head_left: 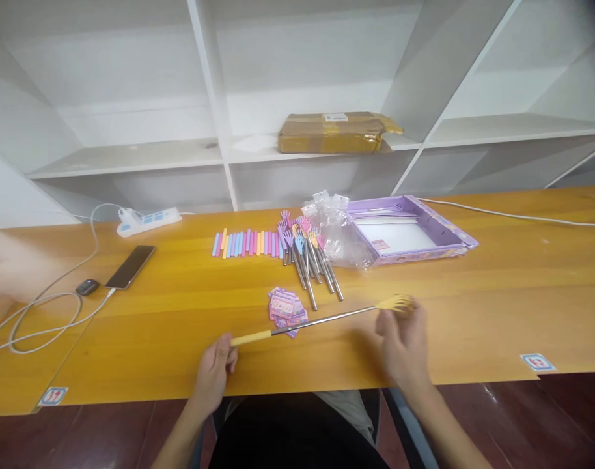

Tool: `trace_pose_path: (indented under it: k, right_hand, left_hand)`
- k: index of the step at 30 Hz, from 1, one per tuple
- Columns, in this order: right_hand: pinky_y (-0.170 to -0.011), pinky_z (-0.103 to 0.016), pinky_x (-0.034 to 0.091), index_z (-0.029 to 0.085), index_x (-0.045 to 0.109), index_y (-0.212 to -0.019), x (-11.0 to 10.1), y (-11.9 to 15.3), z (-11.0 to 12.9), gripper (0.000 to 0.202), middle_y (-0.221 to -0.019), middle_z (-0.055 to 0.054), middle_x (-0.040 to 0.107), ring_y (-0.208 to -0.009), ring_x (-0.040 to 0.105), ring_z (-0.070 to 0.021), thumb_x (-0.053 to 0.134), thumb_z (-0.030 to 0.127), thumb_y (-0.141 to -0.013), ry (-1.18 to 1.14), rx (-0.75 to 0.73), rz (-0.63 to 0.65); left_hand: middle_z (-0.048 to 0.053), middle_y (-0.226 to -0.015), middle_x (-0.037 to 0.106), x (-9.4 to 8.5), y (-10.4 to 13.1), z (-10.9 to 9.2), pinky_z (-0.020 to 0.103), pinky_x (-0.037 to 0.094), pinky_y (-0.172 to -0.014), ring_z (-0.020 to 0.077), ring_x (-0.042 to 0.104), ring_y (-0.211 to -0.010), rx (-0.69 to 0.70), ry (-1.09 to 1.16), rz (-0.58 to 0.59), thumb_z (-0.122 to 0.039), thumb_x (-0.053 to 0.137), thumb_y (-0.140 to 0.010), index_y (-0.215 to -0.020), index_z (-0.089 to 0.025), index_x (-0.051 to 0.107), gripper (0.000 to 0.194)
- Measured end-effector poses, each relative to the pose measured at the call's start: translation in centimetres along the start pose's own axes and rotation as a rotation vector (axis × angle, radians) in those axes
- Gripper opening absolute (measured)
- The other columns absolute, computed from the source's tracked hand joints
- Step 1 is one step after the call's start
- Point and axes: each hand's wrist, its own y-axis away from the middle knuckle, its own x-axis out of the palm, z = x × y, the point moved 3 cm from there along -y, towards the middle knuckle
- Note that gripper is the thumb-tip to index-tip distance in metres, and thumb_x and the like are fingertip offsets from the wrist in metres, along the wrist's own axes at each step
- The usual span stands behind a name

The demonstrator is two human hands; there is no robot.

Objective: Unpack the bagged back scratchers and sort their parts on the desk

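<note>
A telescopic back scratcher (327,318) stretches between my two hands over the front of the table. My left hand (213,368) is closed on the end of its yellow handle. At the other end, my right hand (405,342) pinches the yellow claw head, its fingers partly covering the prongs. The metal rod is drawn out long and slopes up to the right. Just behind the rod lies a small pile of purple printed cards (285,307). Farther back is a heap of back scratchers without handles (310,254), beside a row of coloured handle tubes (246,243).
Clear plastic bags (334,228) lean against an open purple box (444,251) on the table (146,339). To the left are a phone (130,266), a car key-like black object (87,286), cables and a power strip (148,221). A taped carton (331,133) sits on the shelf.
</note>
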Motion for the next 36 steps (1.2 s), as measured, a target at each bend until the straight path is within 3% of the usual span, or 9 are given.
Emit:
trace_pose_path:
  k: [3, 5, 18, 30, 32, 36]
  right_hand:
    - [-0.078, -0.041, 0.053, 0.022, 0.039, -0.141, 3.3, 3.2, 0.4, 0.058, -0.097, -0.005, 0.062, -0.084, 0.063, -0.0248, 0.066, 0.051, -0.099, -0.034, 0.014, 0.149]
    - [-0.080, -0.042, 0.053, 0.023, 0.036, -0.142, 4.3, 4.2, 0.8, 0.057, -0.098, -0.005, 0.060, -0.087, 0.063, -0.0256, 0.065, 0.049, -0.100, -0.076, -0.001, 0.191]
    - [-0.083, -0.042, 0.049, 0.025, 0.029, -0.145, 4.5, 4.3, 0.7, 0.058, -0.096, -0.002, 0.054, -0.089, 0.058, -0.0244, 0.061, 0.045, -0.102, -0.093, -0.008, 0.188]
    - [-0.078, -0.038, 0.051, 0.028, 0.020, -0.150, 4.3, 5.1, 0.6, 0.063, -0.094, 0.000, 0.053, -0.085, 0.058, -0.0224, 0.059, 0.035, -0.101, -0.097, -0.028, 0.194]
    - [-0.075, -0.037, 0.052, 0.027, 0.021, -0.150, 4.6, 5.7, 0.9, 0.063, -0.093, 0.000, 0.053, -0.083, 0.058, -0.0218, 0.059, 0.032, -0.100, -0.091, -0.068, 0.210]
    - [-0.072, -0.036, 0.053, 0.025, 0.022, -0.151, 6.3, 8.1, 2.2, 0.064, -0.089, 0.001, 0.054, -0.077, 0.058, -0.0205, 0.058, 0.025, -0.099, -0.098, -0.131, 0.359]
  left_hand:
    - [-0.005, -0.059, 0.033, 0.6, 0.3, -0.1, 0.031, 0.037, -0.058, 0.0144, 0.038, -0.053, 0.023, 0.057, 0.002, -0.076, 0.042, -0.103, -0.067, -0.026, 0.036, 0.063]
    - [-0.006, -0.058, 0.029, 0.3, 0.2, -0.2, 0.031, 0.036, -0.058, 0.0138, 0.037, -0.052, 0.043, 0.099, -0.023, -0.075, 0.040, -0.105, -0.066, -0.026, 0.034, 0.063]
    - [-0.006, -0.059, 0.029, 0.2, -0.1, -0.6, 0.032, 0.035, -0.061, 0.0140, 0.041, -0.052, 0.071, 0.131, 0.033, -0.068, 0.044, -0.107, -0.067, -0.025, 0.038, 0.059]
    - [-0.006, -0.060, 0.030, -0.1, 0.2, 0.3, 0.032, 0.035, -0.061, 0.0142, 0.042, -0.053, 0.103, 0.187, 0.009, -0.060, 0.046, -0.110, -0.068, -0.024, 0.038, 0.056]
    - [-0.006, -0.060, 0.032, 0.4, 0.5, 0.2, 0.032, 0.036, -0.061, 0.0142, 0.043, -0.053, 0.097, 0.162, 0.014, -0.063, 0.045, -0.109, -0.068, -0.024, 0.039, 0.057]
    - [-0.005, -0.061, 0.036, 2.5, 1.6, 0.4, 0.030, 0.037, -0.060, 0.0141, 0.043, -0.056, 0.044, 0.086, 0.156, -0.068, 0.050, -0.105, -0.067, -0.023, 0.042, 0.059]
